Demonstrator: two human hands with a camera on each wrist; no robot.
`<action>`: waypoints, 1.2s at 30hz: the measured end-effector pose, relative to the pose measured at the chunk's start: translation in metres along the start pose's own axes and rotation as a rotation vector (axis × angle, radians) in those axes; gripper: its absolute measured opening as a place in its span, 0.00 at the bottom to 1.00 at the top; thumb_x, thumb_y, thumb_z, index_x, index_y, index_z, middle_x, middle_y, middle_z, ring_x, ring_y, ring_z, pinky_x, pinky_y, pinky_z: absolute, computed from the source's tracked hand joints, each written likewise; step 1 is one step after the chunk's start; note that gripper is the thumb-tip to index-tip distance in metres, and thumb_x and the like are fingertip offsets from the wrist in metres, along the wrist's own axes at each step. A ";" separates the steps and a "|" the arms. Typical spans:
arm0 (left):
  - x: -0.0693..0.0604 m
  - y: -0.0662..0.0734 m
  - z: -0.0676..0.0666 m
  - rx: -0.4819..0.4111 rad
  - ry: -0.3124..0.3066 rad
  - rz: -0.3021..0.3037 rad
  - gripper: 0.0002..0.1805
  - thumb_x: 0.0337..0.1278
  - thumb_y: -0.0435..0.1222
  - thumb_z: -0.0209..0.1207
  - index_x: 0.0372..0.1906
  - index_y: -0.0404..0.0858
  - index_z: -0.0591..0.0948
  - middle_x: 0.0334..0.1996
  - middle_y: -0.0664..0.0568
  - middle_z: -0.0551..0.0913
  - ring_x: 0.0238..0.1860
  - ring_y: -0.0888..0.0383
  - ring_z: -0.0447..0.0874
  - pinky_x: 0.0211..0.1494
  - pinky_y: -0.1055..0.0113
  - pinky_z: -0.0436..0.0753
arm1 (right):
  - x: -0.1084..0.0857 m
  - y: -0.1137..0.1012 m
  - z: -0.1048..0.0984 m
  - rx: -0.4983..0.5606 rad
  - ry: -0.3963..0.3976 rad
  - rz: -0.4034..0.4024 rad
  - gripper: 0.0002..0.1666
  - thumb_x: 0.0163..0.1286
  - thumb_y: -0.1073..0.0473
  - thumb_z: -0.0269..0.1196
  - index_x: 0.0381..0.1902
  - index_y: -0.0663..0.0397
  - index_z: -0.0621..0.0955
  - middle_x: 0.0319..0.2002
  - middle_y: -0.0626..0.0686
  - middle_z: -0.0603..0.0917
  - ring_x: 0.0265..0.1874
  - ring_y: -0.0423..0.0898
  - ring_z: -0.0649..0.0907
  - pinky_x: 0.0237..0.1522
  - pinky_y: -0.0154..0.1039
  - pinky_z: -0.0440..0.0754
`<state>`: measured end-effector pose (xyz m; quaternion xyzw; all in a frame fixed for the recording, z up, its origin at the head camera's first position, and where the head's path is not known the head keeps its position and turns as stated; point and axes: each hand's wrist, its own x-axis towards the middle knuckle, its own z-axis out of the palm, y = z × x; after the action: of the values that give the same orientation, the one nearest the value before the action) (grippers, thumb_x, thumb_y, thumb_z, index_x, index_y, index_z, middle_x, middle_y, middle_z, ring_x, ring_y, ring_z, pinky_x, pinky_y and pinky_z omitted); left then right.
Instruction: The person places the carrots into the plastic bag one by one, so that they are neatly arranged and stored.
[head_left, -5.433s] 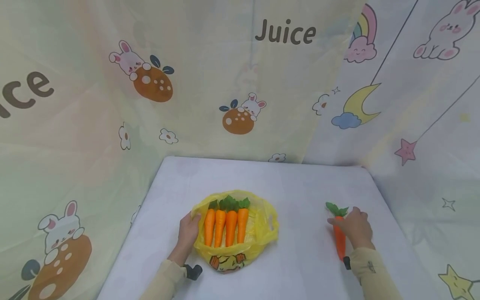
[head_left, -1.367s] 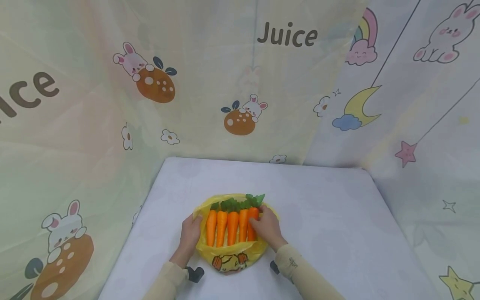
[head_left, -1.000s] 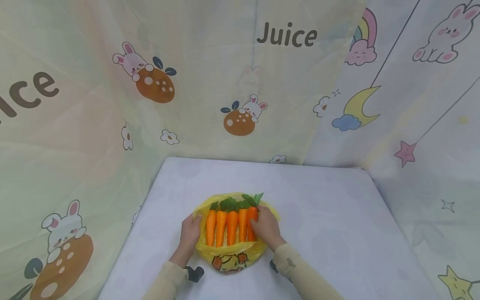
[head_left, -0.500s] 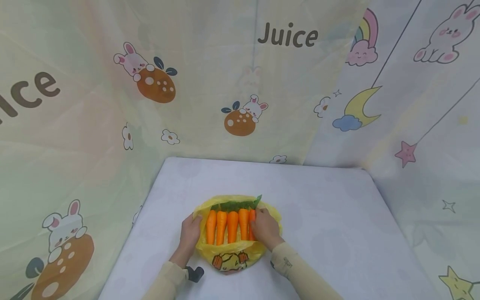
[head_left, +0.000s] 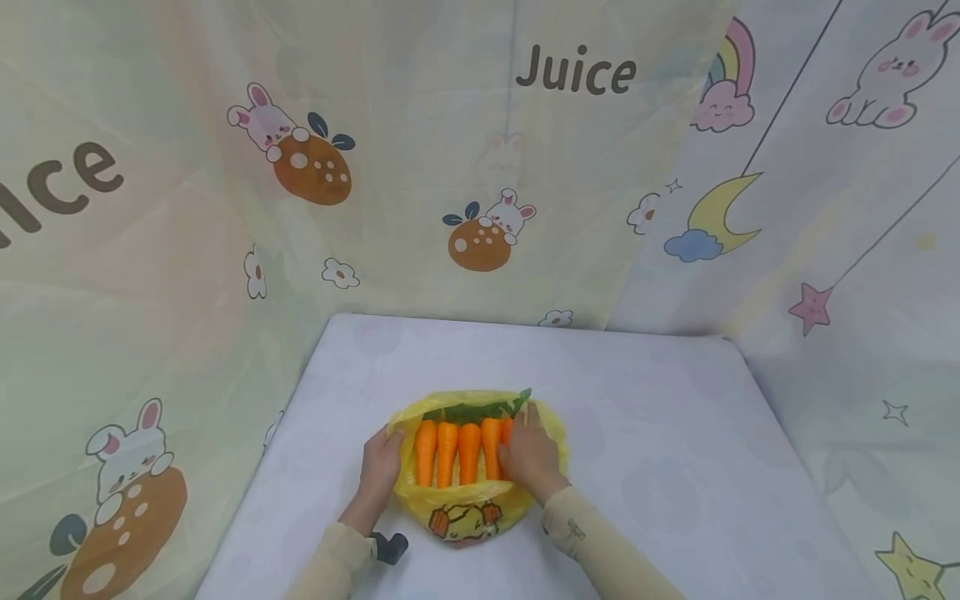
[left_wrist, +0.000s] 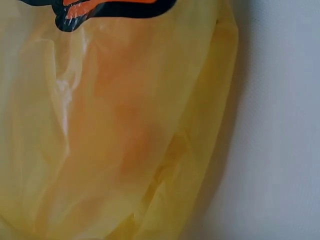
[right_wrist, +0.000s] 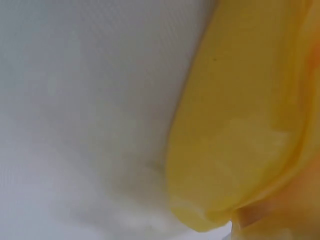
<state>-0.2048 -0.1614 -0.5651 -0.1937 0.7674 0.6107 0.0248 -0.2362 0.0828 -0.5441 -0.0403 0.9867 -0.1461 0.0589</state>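
In the head view, a yellow plastic bag (head_left: 420, 500) with a printed cartoon lies open on the white table. Several orange carrots (head_left: 468, 454) with green leaves (head_left: 465, 412) lie side by side inside its mouth. My left hand (head_left: 381, 467) grips the bag's left rim. My right hand (head_left: 532, 454) is inside the right part of the mouth, its fingers pointing up and its thumb at the rightmost carrot (head_left: 507, 429), partly covering it. Close-up yellow plastic fills much of the left wrist view (left_wrist: 125, 125) and the right side of the right wrist view (right_wrist: 230, 125); neither shows a hand.
The white table (head_left: 637, 417) runs back to a cartoon-printed curtain (head_left: 390, 167) that hangs behind and on both sides. A black device (head_left: 390, 547) sits at the left wrist.
The right hand brought the carrot from the table's right into the bag beside the others. Lately its fingers have straightened, the leaves have sunk inside the rim, and the bag has shifted slightly right.
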 end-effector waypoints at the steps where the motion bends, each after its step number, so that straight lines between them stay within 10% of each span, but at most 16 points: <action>1: 0.000 0.000 0.000 -0.001 0.002 0.000 0.22 0.78 0.39 0.43 0.66 0.32 0.74 0.60 0.41 0.78 0.58 0.45 0.76 0.67 0.45 0.73 | 0.000 0.000 -0.001 -0.002 0.012 0.000 0.44 0.68 0.49 0.65 0.71 0.74 0.66 0.75 0.70 0.58 0.34 0.58 0.83 0.36 0.57 0.86; 8: 0.001 0.002 0.002 0.016 0.007 0.014 0.23 0.77 0.38 0.42 0.65 0.31 0.74 0.59 0.41 0.79 0.56 0.46 0.77 0.66 0.46 0.75 | -0.005 0.001 -0.008 -0.010 0.042 -0.018 0.46 0.66 0.47 0.67 0.69 0.76 0.67 0.75 0.71 0.59 0.21 0.51 0.79 0.27 0.51 0.85; 19: 0.002 0.006 0.000 0.006 -0.007 0.049 0.23 0.77 0.37 0.43 0.66 0.30 0.73 0.62 0.39 0.78 0.58 0.45 0.77 0.66 0.46 0.74 | -0.017 0.015 -0.028 0.031 0.214 -0.167 0.34 0.69 0.53 0.65 0.64 0.72 0.75 0.67 0.64 0.73 0.33 0.53 0.85 0.31 0.45 0.87; 36: 0.012 0.025 -0.012 0.076 -0.064 0.149 0.35 0.76 0.50 0.48 0.78 0.36 0.61 0.76 0.45 0.63 0.77 0.46 0.54 0.77 0.48 0.56 | -0.015 0.071 -0.079 0.149 0.424 -0.086 0.35 0.71 0.53 0.63 0.68 0.68 0.72 0.68 0.62 0.72 0.49 0.57 0.85 0.43 0.55 0.85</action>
<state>-0.2216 -0.1716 -0.5425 -0.1154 0.8011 0.5871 0.0112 -0.2362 0.1748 -0.4880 -0.0465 0.9608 -0.2260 -0.1535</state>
